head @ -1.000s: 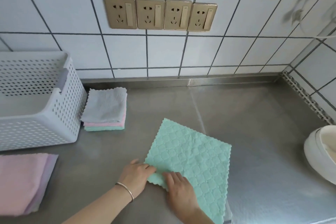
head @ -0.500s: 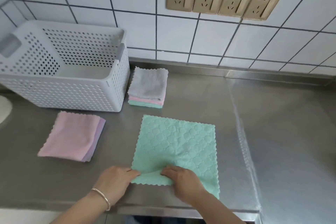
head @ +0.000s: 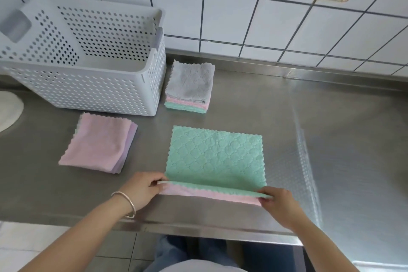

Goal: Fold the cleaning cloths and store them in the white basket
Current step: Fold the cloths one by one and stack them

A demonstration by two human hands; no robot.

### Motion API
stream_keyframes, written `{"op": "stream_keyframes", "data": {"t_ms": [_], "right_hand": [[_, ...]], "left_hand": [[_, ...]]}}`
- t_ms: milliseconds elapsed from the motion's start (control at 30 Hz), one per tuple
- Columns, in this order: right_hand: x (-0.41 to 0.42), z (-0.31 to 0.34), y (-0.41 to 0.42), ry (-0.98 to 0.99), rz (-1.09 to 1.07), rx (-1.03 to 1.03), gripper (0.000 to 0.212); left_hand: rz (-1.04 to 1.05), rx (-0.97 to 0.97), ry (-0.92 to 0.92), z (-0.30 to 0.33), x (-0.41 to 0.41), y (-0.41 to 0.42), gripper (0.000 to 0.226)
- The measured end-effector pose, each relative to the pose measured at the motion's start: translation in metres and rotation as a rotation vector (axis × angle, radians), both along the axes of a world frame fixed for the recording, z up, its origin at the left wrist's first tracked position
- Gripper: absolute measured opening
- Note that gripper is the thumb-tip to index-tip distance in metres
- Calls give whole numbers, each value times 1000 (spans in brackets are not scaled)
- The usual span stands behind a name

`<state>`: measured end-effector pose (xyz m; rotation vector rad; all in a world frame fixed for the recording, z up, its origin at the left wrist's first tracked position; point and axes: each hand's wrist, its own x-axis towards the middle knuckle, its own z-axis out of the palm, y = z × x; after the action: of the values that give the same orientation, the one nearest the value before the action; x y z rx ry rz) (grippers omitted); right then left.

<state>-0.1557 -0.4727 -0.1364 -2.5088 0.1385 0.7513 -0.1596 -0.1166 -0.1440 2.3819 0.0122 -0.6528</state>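
The left hand and right hand each pinch an end of the near edge of the mint-green quilted microfibre cloth, lifted and turned so its pink underside shows; the rest lies flat near the front edge of the stainless-steel bench. The likeliest fault is a skewed fold: if one hand leads, the scalloped edges will not meet, and the limp cloth may drag and bunch on the steel. A folded pink-and-lilac cloth lies to the left, and a folded grey, pink and green stack sits just beside the white perforated plastic basket, which appears to hold nothing toward the back left.
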Motion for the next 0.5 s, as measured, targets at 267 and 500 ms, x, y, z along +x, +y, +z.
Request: {"op": "stream_keyframes", "data": {"t_ms": [267, 500], "right_hand": [[-6, 5, -29, 365, 102, 6, 26], [25, 4, -16, 170, -276, 189, 36]], "left_hand": [[-108, 107, 169, -1, -3, 0, 32], [226, -48, 108, 6, 30, -8, 21]]}}
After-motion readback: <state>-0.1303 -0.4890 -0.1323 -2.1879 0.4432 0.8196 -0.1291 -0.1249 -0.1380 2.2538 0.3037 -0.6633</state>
